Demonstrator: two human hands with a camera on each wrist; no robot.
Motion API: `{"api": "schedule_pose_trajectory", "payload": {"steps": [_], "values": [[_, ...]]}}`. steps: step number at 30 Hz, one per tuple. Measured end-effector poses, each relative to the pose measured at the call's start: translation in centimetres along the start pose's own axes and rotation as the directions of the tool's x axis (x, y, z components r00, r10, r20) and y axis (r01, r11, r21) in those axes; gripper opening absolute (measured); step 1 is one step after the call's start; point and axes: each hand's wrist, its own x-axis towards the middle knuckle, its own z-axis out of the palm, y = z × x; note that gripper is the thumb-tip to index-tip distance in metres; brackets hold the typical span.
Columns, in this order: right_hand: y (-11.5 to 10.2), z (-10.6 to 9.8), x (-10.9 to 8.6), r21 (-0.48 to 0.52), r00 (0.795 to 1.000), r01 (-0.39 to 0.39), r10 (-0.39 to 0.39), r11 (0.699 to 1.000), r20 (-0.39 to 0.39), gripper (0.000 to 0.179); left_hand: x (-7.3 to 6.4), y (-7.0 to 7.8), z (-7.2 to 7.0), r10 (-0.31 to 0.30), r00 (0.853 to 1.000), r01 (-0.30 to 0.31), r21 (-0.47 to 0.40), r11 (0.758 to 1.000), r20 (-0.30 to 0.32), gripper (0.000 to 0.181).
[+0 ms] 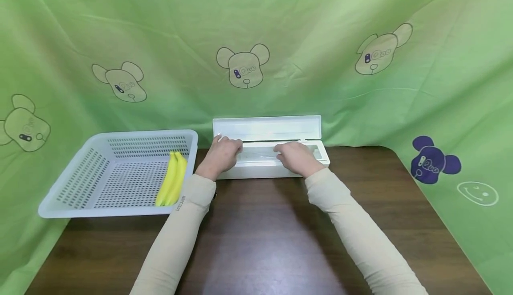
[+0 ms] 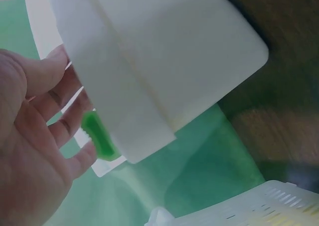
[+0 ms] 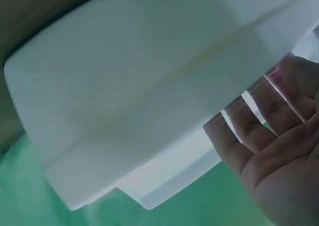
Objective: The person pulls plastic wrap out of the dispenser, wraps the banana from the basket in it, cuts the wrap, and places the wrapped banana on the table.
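Note:
A long white box [image 1: 264,171] stands at the back of the table with its hinged lid [image 1: 266,128] raised. Something clear and shiny [image 1: 258,153] glints in its opening, too faint to identify. My left hand [image 1: 223,153] bends over the left part of the opening, and my right hand [image 1: 297,156] over the right part. In the left wrist view, the fingers reach behind the front wall, near a bright green piece [image 2: 101,136]. The right wrist view shows fingers [image 3: 266,106] also reaching over the box edge. The fingertips are largely hidden, so their grip cannot be told.
To the left stands a pale plastic basket [image 1: 102,139] with slotted walls. Two yellow bananas [image 1: 173,179] lie along its right side. The dark wooden table [image 1: 260,241] extends in front of the box, and a green printed cloth [image 1: 304,85] hangs right behind the box.

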Motion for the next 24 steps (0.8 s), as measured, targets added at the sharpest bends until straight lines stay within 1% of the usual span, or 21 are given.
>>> {"api": "schedule_pose_trajectory", "payload": {"steps": [2,3,6,7,11,14,16,20,24], "values": [[0.6,-0.1,0.1,-0.032,1.000,-0.003,0.003,0.999,0.018,0.005,0.1,0.1,0.2,-0.007,1.000,0.007,-0.003,1.000,0.003,0.021],[0.9,-0.2,0.1,-0.052,1.000,-0.004,0.005,0.999,0.024,0.007,0.1,0.1,0.2,-0.009,1.000,0.009,-0.004,1.000,0.003,0.022],[1.9,-0.5,0.1,-0.098,0.998,-0.004,0.010,0.995,0.059,0.028,0.2,0.1,0.4,-0.023,1.000,0.023,-0.002,1.000,-0.013,0.028],[2.3,-0.6,0.1,-0.107,0.997,-0.010,0.018,0.994,0.071,0.031,0.2,0.1,0.5,-0.030,0.999,0.030,-0.005,1.000,-0.018,0.029],[3.6,-0.8,-0.1,-0.125,0.989,-0.050,0.066,0.991,0.132,0.039,0.2,0.0,0.8,-0.036,0.998,0.036,-0.005,0.999,-0.049,0.030],[4.2,-0.8,-0.2,-0.127,0.982,-0.069,0.090,0.990,0.166,0.039,0.2,-0.2,1.0,-0.031,0.998,0.030,-0.017,0.999,-0.052,0.030],[4.5,-0.8,-0.2,-0.128,0.982,-0.062,0.083,0.990,0.168,0.038,0.2,-0.4,1.2,-0.028,0.998,0.027,-0.032,0.999,-0.052,0.030],[4.8,-1.0,-0.4,-0.134,0.988,-0.052,0.071,0.990,0.139,0.036,0.3,-0.7,1.1,-0.008,0.999,0.006,-0.056,0.998,-0.047,0.031],[5.3,-1.3,-0.6,-0.145,0.988,-0.065,0.084,0.987,0.127,0.037,0.5,-0.9,0.8,0.012,1.000,-0.013,-0.084,0.996,-0.004,0.036]]}}
